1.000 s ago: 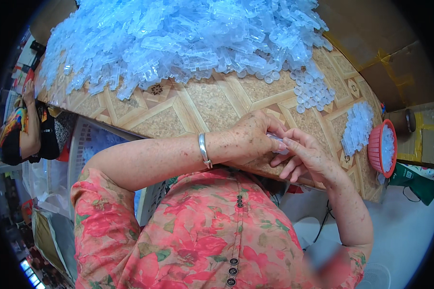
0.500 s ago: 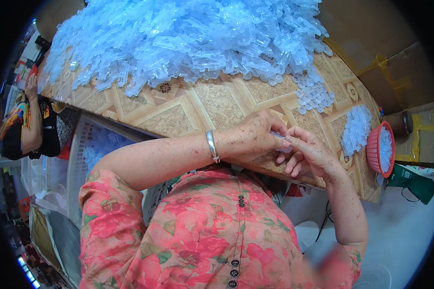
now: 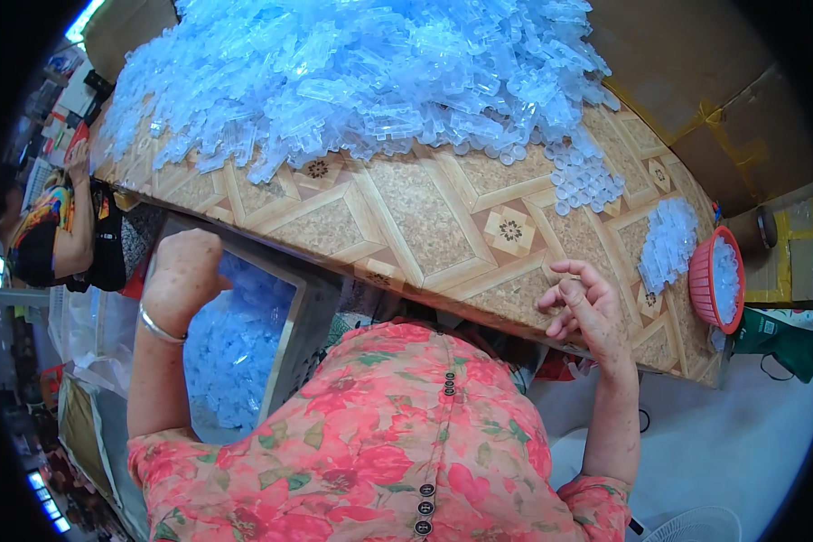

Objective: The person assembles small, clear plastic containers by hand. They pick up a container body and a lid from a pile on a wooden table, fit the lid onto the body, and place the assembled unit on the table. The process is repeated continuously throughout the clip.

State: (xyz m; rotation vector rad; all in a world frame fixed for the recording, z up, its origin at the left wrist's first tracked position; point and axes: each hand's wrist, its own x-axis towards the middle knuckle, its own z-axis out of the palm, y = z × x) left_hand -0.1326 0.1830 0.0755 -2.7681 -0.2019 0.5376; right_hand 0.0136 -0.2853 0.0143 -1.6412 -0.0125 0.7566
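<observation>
My left hand [image 3: 182, 273], with a silver bangle on its wrist, hangs over a crate [image 3: 285, 339] beside the table. Many clear, bluish plastic pieces [image 3: 235, 361] fill the crate. The back of that hand faces up; its fingers point down out of sight, so any hold is hidden. Over the table's front edge, my right hand [image 3: 589, 312] has its fingers loosely bent and apart, with nothing visible in them. Farther back lies a large heap of clear plastic pieces [image 3: 361, 81], long and flat in shape. Small round clear discs [image 3: 587, 181] lie at the heap's right edge.
On the right of the patterned table [image 3: 425, 217] lies a small pile of clear strips [image 3: 668, 244] beside a red basket [image 3: 715, 282] of clear pieces. Cardboard [image 3: 696, 81] walls the back right. Another person [image 3: 59, 226] sits at the far left.
My hands were together over the table's front edge, holding a small clear piece. My left hand has swung left to the crate. My right hand stays near the edge, fingers parted.
</observation>
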